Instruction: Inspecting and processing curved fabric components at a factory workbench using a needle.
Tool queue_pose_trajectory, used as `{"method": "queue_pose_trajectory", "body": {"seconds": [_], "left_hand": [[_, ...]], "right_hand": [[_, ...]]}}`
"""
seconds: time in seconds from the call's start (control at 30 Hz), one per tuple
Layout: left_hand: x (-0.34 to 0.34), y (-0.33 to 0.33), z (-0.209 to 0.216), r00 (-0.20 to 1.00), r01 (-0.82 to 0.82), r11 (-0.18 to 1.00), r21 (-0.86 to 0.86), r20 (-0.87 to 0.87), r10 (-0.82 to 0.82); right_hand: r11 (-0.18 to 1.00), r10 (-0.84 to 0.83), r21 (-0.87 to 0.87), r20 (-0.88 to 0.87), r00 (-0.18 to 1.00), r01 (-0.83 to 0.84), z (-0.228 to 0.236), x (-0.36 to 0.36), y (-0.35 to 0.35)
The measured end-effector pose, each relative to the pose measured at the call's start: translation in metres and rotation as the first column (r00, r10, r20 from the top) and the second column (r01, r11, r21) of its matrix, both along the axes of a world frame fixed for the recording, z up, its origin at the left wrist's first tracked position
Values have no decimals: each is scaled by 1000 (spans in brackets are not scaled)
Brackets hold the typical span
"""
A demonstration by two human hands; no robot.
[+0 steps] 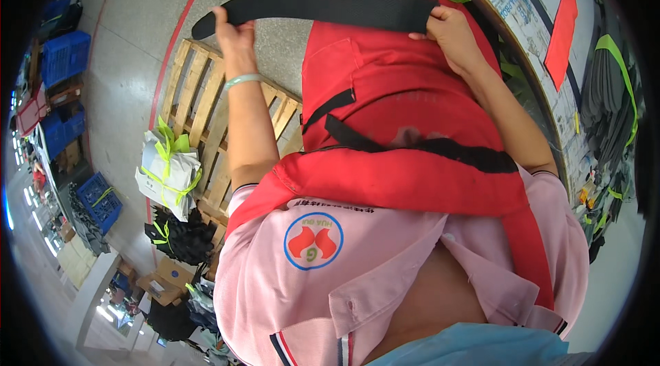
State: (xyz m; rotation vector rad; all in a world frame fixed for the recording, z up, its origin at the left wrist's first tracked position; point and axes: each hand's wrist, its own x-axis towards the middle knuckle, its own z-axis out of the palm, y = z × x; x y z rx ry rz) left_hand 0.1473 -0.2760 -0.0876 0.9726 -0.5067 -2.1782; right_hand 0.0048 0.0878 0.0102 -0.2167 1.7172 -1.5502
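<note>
A long, slightly curved black fabric strip stretches between my hands, above the red apron over my legs. Near its rounded left end, my left hand grips the strip, the thumb across its face and the fingers partly hidden. At the opposite end, my right hand pinches the strip between thumb and fingers. The strip's middle hangs free of both hands, close above the apron.
On my right, the work table carries a red strip and stacked dark grey strips tied with yellow-green ribbon. A wooden pallet, a white tied package and a black bundle are on my left. Blue crates stand farther left.
</note>
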Motion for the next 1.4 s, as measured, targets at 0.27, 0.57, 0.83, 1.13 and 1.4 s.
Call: {"method": "queue_pose_trajectory", "body": {"seconds": [0.27,0.57,0.83,1.13,1.4], "left_hand": [[-38,180,67,741,653,751,-93,-126,-660],[-44,186,81,682,723,672,-159,11,-732],[-42,203,75,640,755,639,-145,-52,-767],[-57,152,77,824,536,810,-240,-62,-564],[-77,1,169,859,498,710,-497,168,-484]], "right_hand": [[930,359,114,-81,930,-349,11,-24,0],[955,290,100,-153,945,-278,13,-24,-21],[972,231,43,-310,922,-229,-4,-13,-36],[970,222,-42,-267,938,-241,0,-1,-41],[596,802,80,-108,587,-799,8,25,-48]]}}
